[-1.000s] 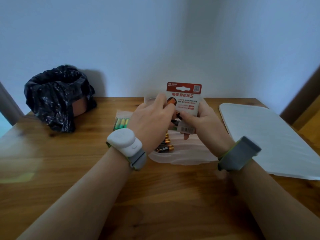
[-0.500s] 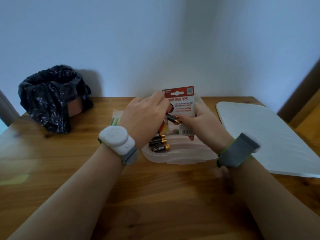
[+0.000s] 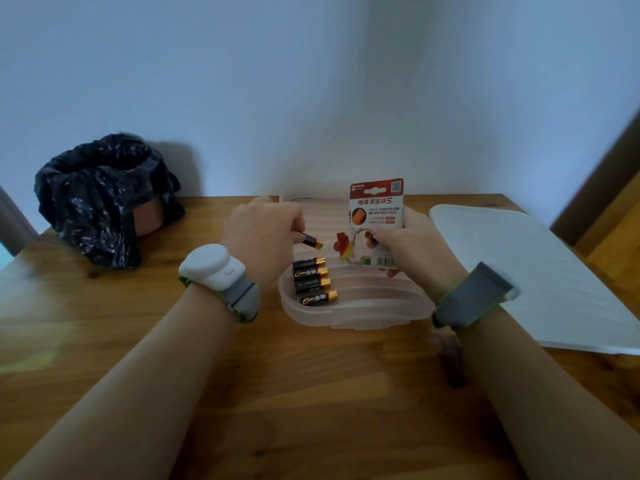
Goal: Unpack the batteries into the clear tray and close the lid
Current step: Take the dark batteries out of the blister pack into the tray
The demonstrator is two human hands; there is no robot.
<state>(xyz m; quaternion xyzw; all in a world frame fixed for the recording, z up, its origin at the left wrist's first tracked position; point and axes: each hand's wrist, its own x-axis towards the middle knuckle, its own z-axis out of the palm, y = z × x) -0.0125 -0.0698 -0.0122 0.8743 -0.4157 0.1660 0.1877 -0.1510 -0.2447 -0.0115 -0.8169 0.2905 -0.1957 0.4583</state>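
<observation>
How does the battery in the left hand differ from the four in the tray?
The held battery is pinched by the left hand above the clear tray, tilted; the four batteries lie flat inside it, untouched. The held battery is alone; the four batteries sit side by side in a row. All share black bodies and gold ends pointing right.

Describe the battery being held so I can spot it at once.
Find the clear tray on the wooden table. Four batteries lie in a row at its left end. The held battery is above them, pinched by the left hand; unlike them, it is lifted clear.
</observation>
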